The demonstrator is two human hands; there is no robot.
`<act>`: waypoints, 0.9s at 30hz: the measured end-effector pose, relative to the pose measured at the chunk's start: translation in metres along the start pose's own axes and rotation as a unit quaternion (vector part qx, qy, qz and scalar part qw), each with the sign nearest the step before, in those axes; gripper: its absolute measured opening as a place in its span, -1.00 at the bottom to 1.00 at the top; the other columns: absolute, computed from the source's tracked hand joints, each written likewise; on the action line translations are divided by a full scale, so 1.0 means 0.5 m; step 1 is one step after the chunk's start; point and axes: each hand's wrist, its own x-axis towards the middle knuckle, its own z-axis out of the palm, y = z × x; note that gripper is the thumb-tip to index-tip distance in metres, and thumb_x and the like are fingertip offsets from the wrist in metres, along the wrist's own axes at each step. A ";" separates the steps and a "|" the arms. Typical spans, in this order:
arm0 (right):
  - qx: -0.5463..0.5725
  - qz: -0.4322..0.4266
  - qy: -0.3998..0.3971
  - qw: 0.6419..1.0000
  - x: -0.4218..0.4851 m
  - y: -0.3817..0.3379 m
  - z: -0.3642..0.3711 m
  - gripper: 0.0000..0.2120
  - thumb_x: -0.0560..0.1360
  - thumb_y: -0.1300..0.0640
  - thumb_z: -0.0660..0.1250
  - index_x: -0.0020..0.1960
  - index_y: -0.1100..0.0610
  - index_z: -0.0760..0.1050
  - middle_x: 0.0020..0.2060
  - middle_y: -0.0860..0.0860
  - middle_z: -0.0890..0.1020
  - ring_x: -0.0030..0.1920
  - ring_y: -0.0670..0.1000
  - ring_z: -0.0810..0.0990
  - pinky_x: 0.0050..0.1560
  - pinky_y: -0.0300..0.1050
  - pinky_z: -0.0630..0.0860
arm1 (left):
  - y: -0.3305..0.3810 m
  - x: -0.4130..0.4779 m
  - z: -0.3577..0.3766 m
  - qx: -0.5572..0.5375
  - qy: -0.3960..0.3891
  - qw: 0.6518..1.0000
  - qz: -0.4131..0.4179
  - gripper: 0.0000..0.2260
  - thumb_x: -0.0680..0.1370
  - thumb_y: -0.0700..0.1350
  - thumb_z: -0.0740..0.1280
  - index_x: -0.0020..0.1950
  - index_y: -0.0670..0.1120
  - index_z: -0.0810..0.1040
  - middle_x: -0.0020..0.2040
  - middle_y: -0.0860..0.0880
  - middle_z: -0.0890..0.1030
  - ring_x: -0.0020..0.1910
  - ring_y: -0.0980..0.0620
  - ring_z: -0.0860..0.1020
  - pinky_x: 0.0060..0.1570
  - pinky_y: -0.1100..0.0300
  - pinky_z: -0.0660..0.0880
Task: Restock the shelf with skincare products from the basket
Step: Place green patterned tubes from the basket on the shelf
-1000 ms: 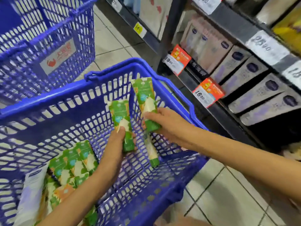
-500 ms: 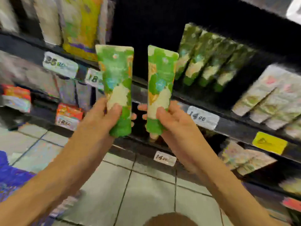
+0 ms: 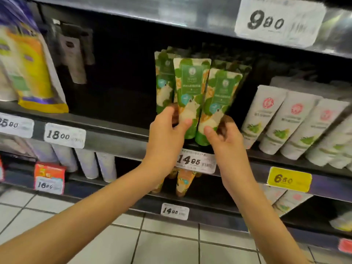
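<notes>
Two hands meet at the near edge of the shelf (image 3: 114,138), above the price tag (image 3: 196,162) reading "14 95". The left hand (image 3: 165,136) pinches the left green tube (image 3: 190,92), cap down, between thumb and fingers. The right hand (image 3: 226,141) likewise pinches the right green tube (image 3: 219,100) beside it. The far-left tag (image 3: 64,135) reads "18 00".

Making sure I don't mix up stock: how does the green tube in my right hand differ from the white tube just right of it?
The green tube has a leafy green print; the white tube is mostly white with a red round logo. The right hand grips the green tube; the white tube rests untouched on the shelf, in a row of its kind. Both stand cap down.
</notes>
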 end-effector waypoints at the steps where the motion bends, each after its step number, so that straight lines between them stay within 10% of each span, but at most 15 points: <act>1: -0.013 0.003 0.016 1.000 0.003 0.006 0.002 -0.72 0.53 0.21 0.25 0.23 0.09 0.38 0.13 -0.01 0.57 0.15 -0.07 0.54 0.20 -0.14 0.46 | -0.008 0.003 0.006 0.011 0.005 1.000 -0.002 -0.81 0.53 -0.18 0.29 0.14 -0.06 0.50 -0.06 0.17 0.56 -0.02 0.24 0.54 -0.05 0.47 0.47; 11: -0.159 0.000 0.111 0.981 0.052 0.026 0.008 -0.59 0.53 0.22 0.26 0.33 0.21 0.25 0.05 0.02 0.48 0.05 -0.07 0.43 -0.20 -0.43 0.33 | -0.037 0.040 0.019 0.051 0.021 0.998 0.005 -0.72 0.54 -0.22 0.27 0.25 -0.14 0.44 -0.11 0.18 0.47 -0.04 0.20 0.45 -0.26 0.71 0.32; 27: -0.254 0.047 0.089 0.962 0.120 0.016 0.028 -0.53 0.44 0.08 0.41 0.26 0.24 0.39 0.18 0.13 0.54 0.18 0.08 0.51 -0.06 -0.32 0.33 | -0.044 0.044 -0.038 0.029 0.068 0.997 -0.009 -0.67 0.53 -0.20 0.29 0.30 -0.16 0.39 0.14 -0.04 0.54 0.06 0.15 0.49 -0.15 0.52 0.45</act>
